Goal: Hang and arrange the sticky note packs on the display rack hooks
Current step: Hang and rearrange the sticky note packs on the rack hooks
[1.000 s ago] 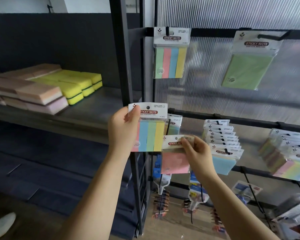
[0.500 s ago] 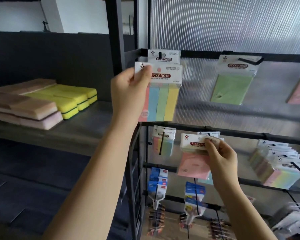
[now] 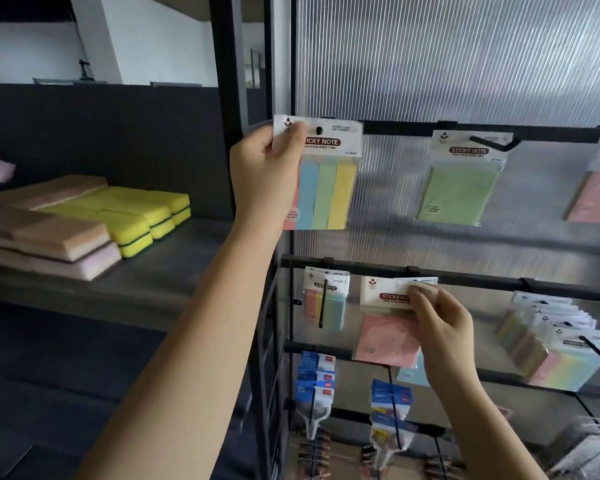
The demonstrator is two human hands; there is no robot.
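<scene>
While the left hand [image 3: 267, 174] pinches a striped pack [image 3: 326, 174] at the top rail [image 3: 413, 128], its hole shows. Right hand [image 3: 442, 327] fingers pinch a pink pack [image 3: 385, 336].

A shop: packaged stationery hangs on display rack hooks [image 3: 496, 143].

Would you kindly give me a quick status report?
Left hand grips striped pack at top rail. Right hand pinches pink pack at second rail. Nothing in the way.

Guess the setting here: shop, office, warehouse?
Most likely a stationery shop or retail display mock-up: packaged sticky note packs hang on hooks of a black display rack, more packaged goods hang below, and sponges sit stacked on a side shelf.
</scene>
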